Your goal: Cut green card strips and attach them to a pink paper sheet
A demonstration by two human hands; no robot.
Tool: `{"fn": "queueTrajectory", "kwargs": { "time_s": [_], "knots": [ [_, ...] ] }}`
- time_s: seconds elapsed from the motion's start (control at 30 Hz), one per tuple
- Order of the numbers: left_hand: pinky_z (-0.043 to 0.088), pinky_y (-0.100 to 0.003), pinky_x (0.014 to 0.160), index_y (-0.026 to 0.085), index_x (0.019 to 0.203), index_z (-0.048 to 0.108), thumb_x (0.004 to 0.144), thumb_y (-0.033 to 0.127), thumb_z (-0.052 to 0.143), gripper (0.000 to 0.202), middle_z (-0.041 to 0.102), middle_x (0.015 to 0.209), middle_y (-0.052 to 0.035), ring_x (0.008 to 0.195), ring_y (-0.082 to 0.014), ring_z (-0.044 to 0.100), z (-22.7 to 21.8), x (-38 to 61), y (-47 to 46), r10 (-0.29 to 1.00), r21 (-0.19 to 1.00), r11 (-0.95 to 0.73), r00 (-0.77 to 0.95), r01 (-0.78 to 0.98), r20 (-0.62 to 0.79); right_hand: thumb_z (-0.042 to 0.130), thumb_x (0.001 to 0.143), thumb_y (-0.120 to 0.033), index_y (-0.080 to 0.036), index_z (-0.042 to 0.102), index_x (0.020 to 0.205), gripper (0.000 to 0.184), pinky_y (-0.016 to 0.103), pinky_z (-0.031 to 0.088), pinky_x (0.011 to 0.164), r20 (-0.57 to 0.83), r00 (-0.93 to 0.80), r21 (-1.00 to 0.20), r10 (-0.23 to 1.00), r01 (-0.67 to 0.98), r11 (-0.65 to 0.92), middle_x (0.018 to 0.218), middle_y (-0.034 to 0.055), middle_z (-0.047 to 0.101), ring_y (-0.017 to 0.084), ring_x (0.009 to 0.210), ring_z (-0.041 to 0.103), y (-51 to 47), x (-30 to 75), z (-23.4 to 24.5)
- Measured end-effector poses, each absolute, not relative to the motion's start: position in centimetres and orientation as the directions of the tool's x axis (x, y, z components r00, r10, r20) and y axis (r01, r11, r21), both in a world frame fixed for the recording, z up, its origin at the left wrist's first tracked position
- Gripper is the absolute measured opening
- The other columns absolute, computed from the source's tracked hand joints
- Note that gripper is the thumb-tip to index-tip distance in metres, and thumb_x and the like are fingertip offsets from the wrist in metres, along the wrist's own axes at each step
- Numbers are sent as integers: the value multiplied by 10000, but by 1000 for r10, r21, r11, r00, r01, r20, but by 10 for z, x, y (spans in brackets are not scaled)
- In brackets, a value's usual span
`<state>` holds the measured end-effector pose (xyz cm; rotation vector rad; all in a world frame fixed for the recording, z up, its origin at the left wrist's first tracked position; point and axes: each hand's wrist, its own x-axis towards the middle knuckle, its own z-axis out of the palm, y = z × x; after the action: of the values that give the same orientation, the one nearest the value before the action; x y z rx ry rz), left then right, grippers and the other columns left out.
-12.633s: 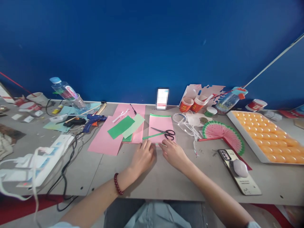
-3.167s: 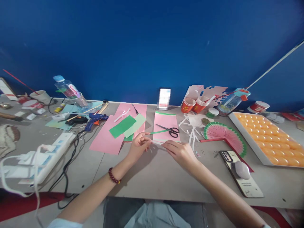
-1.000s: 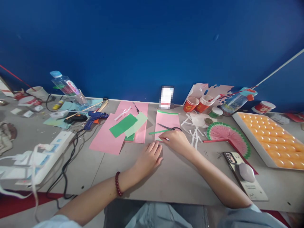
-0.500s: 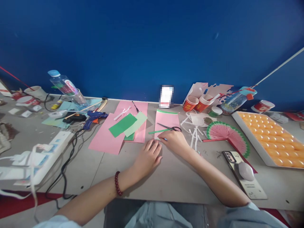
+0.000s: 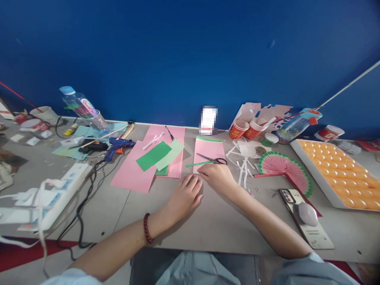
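My left hand point(image 5: 185, 196) lies flat on the grey table point(image 5: 208, 221) with its fingers stretched out, just below the lower left corner of a small pink sheet point(image 5: 208, 150) that has a green top edge. My right hand point(image 5: 219, 177) rests curled on that sheet's lower edge, its fingertips pinched over something small that I cannot make out. Black-handled scissors point(image 5: 212, 159) and a thin green strip point(image 5: 196, 164) lie on the sheet just above the right hand.
Large pink sheets point(image 5: 133, 174) with green papers point(image 5: 154, 155) lie to the left, beside a blue glue gun point(image 5: 117, 145) and a power strip point(image 5: 59, 190). A watermelon paper fan point(image 5: 282, 166), red cups point(image 5: 239, 128), a phone point(image 5: 307, 217) and a tray of orange balls point(image 5: 338, 170) are on the right.
Three seconds ago both hands held a pale strip just above the table. Now the left hand lies flat and the right sits at the sheet's lower edge. Almost nothing moved in the last second.
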<state>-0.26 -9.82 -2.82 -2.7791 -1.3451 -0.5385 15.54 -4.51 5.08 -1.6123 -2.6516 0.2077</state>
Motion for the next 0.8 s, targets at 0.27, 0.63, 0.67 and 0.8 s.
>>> {"fn": "queueTrajectory", "kwargs": {
  "time_s": [0.27,0.63,0.67,0.8],
  "knots": [
    [388,-429,1023,132,1258,505,886,271,524,397,554,1310,-155,1229,-281,489,-31,-3,-98,756,133,-637,580,760,304,452,904,-210,-198,686,702,309,261,203,528,-58,-470,-74,881,882,466,726,50,692,135,652,580,-46,156,48],
    [396,-420,1015,113,1257,510,885,266,526,403,557,1305,-162,1213,-292,504,-31,-4,-98,746,100,-643,591,759,308,484,903,-189,-178,681,713,274,268,237,521,-105,-487,-10,867,873,488,746,70,705,158,667,613,-49,157,54],
    [395,-419,1015,111,1261,507,885,267,528,408,555,1307,-165,1214,-291,502,-31,-4,-98,748,102,-642,591,760,303,487,904,-189,-176,684,720,270,267,244,523,-113,-485,-4,867,873,488,755,74,707,160,672,618,-49,157,55],
    [398,-414,1005,118,1271,498,895,281,518,409,546,1316,-167,1211,-286,504,-30,-4,-99,757,110,-636,589,764,282,496,904,-189,-170,688,736,256,259,257,524,-151,-474,27,867,875,483,783,78,713,162,685,631,-49,157,57]
  ]
}}
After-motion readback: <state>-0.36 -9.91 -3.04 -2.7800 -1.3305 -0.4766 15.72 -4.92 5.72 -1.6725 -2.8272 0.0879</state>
